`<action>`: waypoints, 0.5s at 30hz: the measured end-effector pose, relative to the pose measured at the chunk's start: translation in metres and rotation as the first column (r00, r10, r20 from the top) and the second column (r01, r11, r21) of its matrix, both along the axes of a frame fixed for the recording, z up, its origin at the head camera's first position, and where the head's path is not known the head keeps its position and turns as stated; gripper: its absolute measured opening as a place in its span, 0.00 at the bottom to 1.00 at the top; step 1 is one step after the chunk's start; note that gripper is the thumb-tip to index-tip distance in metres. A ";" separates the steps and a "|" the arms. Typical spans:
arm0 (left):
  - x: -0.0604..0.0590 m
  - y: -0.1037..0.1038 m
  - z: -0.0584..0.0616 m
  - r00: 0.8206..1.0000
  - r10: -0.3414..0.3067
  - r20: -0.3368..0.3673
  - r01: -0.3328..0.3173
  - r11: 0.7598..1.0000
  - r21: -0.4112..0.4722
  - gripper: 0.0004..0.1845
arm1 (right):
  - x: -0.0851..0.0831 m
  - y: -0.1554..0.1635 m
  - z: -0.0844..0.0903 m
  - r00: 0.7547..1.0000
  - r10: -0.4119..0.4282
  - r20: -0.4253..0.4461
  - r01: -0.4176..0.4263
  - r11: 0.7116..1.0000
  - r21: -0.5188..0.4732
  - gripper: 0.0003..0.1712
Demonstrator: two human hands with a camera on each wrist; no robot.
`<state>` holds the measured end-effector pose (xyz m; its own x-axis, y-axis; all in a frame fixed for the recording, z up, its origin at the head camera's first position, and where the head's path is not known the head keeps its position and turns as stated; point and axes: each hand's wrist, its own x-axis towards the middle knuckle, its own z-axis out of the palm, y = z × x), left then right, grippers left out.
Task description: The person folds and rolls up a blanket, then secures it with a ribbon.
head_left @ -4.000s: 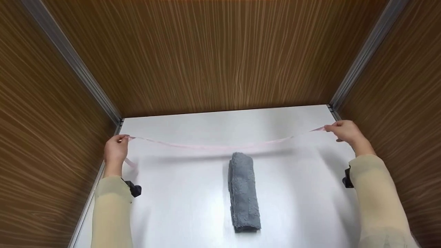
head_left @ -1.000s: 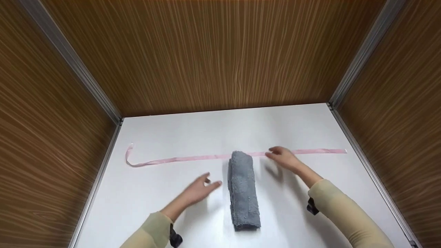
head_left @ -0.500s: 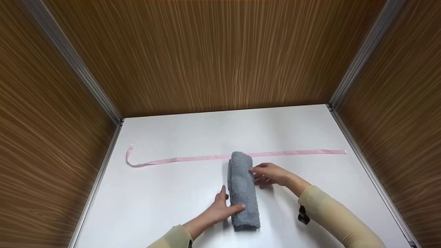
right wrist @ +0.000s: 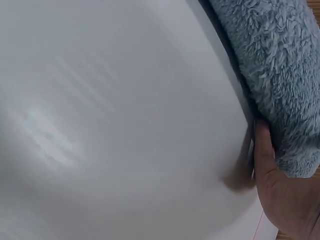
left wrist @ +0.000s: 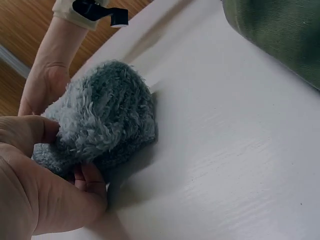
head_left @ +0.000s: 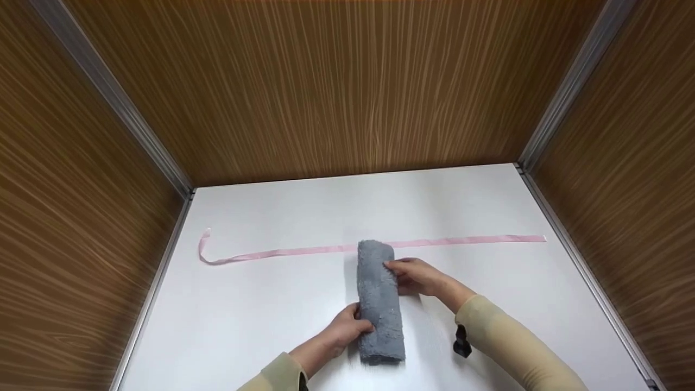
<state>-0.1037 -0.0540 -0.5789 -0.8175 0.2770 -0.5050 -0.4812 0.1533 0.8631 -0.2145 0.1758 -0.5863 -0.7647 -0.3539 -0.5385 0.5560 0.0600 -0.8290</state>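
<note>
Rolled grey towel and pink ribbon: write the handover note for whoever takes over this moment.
Left hand: grips the near end of the rolled grey towel.
Right hand: holds the towel's far half from the right.
Pink ribbon: lies flat across the white table, in neither hand; the towel's far end just reaches it.
Done: ribbon laid out straight, towel rolled.
Left, as it seems: set the roll on the ribbon and tie it.
</note>
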 end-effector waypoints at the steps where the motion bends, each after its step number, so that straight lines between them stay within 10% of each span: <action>1: 0.000 0.000 0.000 1.000 -0.005 -0.004 0.005 1.000 0.002 0.48 | -0.001 -0.002 0.000 1.000 -0.002 0.006 0.002 1.000 -0.004 0.35; 15: -0.002 0.001 0.004 0.997 -0.057 -0.048 0.057 0.998 -0.013 0.49 | -0.002 -0.015 0.000 0.989 -0.099 0.106 0.115 0.982 -0.152 0.41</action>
<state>-0.1053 -0.0527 -0.5746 -0.8241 0.3184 -0.4684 -0.4290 0.1892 0.8833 -0.2168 0.1605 -0.5861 -0.7492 -0.3594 -0.5563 0.6307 -0.1310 -0.7648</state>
